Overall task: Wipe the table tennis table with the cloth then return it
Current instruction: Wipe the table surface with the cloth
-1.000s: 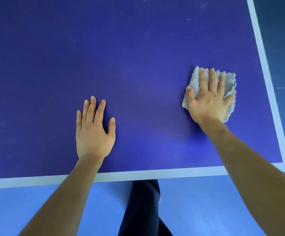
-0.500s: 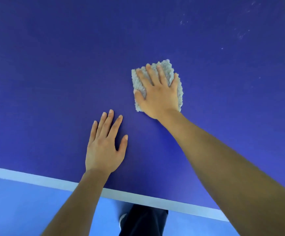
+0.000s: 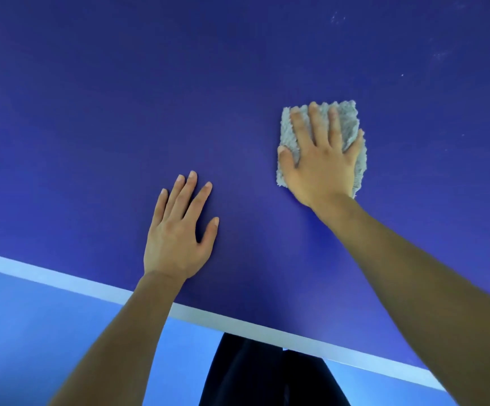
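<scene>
The dark blue table tennis table (image 3: 120,112) fills most of the view, with a white line along its near edge and right edge. A grey fluffy cloth (image 3: 346,118) lies folded flat on the table, right of centre. My right hand (image 3: 320,159) presses down on the cloth with straight, spread fingers, covering most of it. My left hand (image 3: 179,230) rests flat on the bare table surface, nearer the front edge and left of the cloth, holding nothing.
Pale dust specks (image 3: 440,54) show on the table at the far right. A lighter blue floor (image 3: 33,332) lies below the table's near edge. My dark trouser leg (image 3: 261,373) stands beneath that edge.
Half a second ago the cloth and my right hand were close above my left hand; they have since slid to the right. My left hand has stayed flat on the table.
</scene>
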